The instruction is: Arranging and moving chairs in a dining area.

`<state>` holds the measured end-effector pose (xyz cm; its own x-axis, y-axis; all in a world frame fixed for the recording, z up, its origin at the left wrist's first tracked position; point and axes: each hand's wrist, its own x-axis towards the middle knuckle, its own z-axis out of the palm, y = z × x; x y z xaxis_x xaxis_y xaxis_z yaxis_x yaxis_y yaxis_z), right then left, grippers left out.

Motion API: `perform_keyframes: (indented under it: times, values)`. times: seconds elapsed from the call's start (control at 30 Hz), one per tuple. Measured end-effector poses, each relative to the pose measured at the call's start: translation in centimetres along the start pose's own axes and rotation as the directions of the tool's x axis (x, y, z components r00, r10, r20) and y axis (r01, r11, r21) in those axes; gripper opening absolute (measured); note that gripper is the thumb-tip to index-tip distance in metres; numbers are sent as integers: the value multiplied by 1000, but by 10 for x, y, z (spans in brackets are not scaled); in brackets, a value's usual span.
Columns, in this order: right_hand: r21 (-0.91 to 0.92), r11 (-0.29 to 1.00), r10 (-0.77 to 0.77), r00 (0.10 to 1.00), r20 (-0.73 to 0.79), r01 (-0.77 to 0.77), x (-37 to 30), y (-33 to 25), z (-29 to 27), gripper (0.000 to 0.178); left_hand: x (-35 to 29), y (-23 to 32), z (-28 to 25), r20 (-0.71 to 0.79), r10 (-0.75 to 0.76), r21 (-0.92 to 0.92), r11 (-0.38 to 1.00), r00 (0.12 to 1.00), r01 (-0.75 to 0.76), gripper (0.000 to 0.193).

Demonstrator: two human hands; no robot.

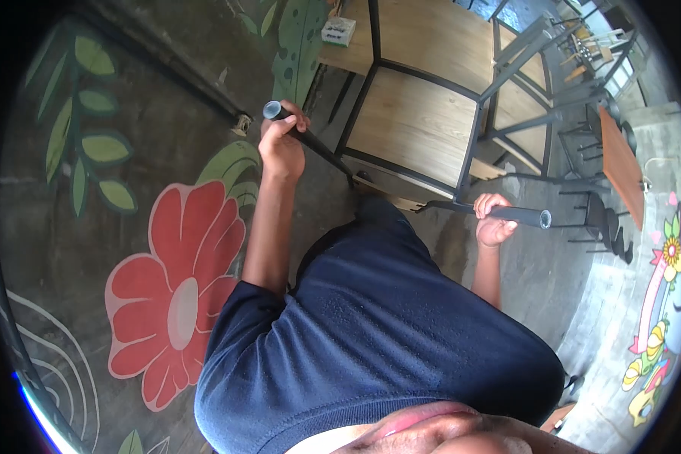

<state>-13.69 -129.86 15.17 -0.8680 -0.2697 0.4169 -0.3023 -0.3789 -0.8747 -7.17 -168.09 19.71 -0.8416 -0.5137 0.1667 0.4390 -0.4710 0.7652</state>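
My left hand (284,151) is closed around a black tubular chair leg (321,147), just below its capped round end. Farther right, my right hand (494,221) grips a second black chair leg (531,217), whose capped end points right. Both legs run back toward a black metal frame around a light wooden panel (412,121), which looks like a chair. Where the legs join that frame is partly hidden by my dark blue shirt.
Behind the panel is a light wooden tabletop (439,34) bearing a small white box (338,31). More black-framed furniture (522,113) crowds the right, with a brown board (620,166) beyond. A painted red flower (178,303) covers the dark surface at left.
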Motion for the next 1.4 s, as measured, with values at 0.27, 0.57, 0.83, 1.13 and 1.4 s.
perform_keyframes:
  times: [0.27,0.57,0.83,1.13,1.4]
  values:
    - [31,998,64,987,-144,-60,91,61,-47,76,94,-50,45,-40,34,46,998,999,-33,26]
    - [-80,997,8,994,-111,-17,161,156,-73,84,192,-116,31,77,124,280,950,989,-140,34]
    - [-311,950,-3,993,-116,-34,206,196,-103,79,231,-151,9,274,64,542,814,960,-209,25]
    - [-679,687,226,964,-138,-258,205,180,-101,31,97,-138,-17,-222,-38,900,376,974,220,55]
    - [-472,664,463,177,869,580,90,331,-32,26,-376,-142,-59,-967,4,248,237,254,939,52]
